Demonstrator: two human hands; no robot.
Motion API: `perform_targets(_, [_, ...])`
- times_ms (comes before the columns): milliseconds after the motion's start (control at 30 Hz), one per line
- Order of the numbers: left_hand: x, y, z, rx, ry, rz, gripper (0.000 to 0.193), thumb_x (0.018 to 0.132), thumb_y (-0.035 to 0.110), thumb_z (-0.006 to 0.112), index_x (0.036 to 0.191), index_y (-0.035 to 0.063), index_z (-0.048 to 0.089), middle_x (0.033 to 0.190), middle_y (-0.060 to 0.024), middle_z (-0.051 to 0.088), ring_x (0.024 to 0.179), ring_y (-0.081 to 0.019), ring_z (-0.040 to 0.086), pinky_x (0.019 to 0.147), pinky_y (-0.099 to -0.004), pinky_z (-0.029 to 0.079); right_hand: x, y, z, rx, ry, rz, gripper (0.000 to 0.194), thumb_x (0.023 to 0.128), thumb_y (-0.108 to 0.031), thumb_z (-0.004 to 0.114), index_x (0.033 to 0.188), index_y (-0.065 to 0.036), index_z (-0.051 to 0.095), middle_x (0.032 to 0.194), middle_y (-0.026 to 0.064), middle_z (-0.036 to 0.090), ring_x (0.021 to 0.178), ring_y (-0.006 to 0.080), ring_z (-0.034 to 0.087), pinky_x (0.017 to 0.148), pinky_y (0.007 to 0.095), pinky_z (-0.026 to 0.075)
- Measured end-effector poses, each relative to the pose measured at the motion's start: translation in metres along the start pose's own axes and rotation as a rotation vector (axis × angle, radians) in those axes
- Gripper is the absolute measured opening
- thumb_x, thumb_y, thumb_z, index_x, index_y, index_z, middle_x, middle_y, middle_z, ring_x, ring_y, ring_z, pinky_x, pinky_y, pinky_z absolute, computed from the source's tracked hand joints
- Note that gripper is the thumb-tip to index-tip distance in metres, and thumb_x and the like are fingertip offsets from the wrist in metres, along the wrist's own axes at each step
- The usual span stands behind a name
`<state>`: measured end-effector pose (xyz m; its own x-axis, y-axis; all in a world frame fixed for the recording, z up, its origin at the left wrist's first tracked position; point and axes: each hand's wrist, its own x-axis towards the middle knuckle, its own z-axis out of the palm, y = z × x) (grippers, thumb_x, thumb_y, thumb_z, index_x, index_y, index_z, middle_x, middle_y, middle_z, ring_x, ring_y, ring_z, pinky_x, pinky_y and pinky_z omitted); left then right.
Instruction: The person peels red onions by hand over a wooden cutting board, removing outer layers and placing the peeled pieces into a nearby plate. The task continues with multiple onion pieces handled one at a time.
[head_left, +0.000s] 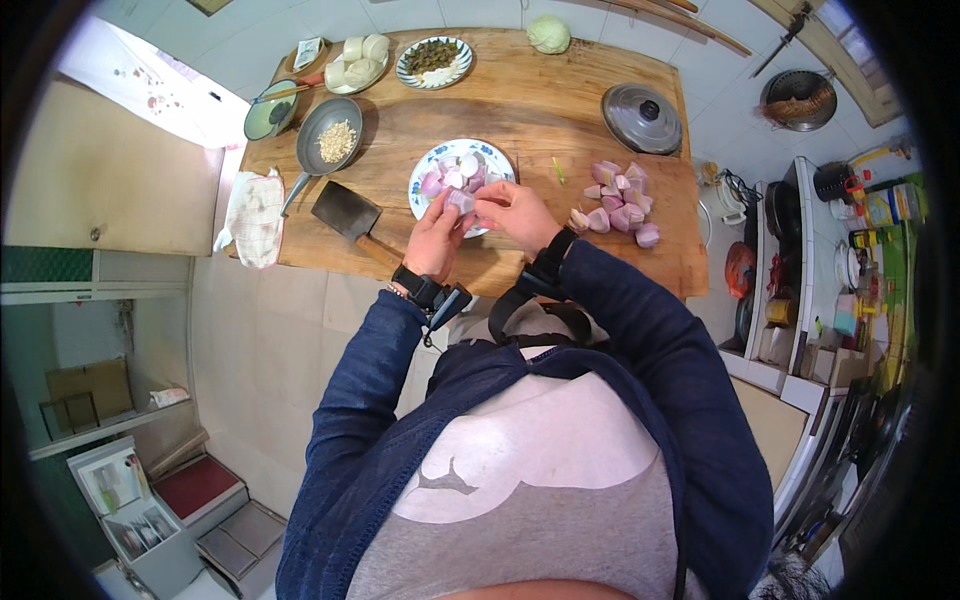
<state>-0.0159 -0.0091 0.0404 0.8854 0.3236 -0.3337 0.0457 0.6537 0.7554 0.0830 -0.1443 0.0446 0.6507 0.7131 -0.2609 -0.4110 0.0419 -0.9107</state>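
Observation:
Above the near rim of a white plate with blue patterns (501, 159), my left hand (433, 238) holds a purple onion piece (459, 201) between thumb and fingers. My right hand (523, 219) meets it from the right, its fingertips pinching at the piece's edge. Separated onion layers (454, 174) lie heaped on the plate. To the right, a loose group of cut purple onion wedges (616, 196) rests on the wooden table (525, 97). Left of my hands lies a cleaver (346, 210) with a dark blade, its wooden handle pointing towards my left wrist.
At the left are a frying pan (330, 139) holding chopped pale bits, a green bowl (270, 116) and a cloth (255, 217). Farther back stand plates of white vegetable pieces (358, 64) and dark green food (433, 60), plus a cabbage (549, 34). A metal lid (642, 120) lies right.

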Motion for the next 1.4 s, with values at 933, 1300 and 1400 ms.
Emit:
perform_targets(933, [-0.001,0.018,0.003,0.077,-0.030,-0.033,0.028,0.097,0.010,0.049,0.122,-0.0017,0.051,0.107,-0.0079,0.059,0.093,-0.0151,0.058,0.087,-0.0298,0.049,-0.002,-0.011,0.012,-0.647,0.106,-0.426,0.031,0.070,-0.011,0.073,0.096,-0.003,0.057,0.085,0.0111,0.056,0.074,0.0239,0.058,0.068,0.0325,0.048])
perform_targets(1300, [0.009,0.018,0.004,0.025,-0.006,-0.043,0.028,0.094,0.001,0.050,0.122,-0.0033,0.051,0.115,-0.0128,0.058,0.103,-0.0212,0.059,0.092,-0.0350,0.052,0.002,-0.004,0.004,-0.680,0.134,-0.479,0.026,0.072,-0.008,0.071,0.095,-0.004,0.059,0.086,0.0116,0.056,0.074,0.0235,0.058,0.068,0.0321,0.049])
perform_targets(1400, [0.010,0.022,0.005,-0.002,-0.029,-0.075,0.026,0.093,0.001,0.050,0.119,-0.0035,0.052,0.113,-0.0118,0.059,0.101,-0.0212,0.060,0.092,-0.0347,0.052,0.008,0.000,0.000,-0.585,0.113,-0.487,0.024,0.073,-0.007,0.071,0.094,-0.002,0.060,0.085,0.0100,0.058,0.074,0.0203,0.059,0.069,0.0305,0.050])
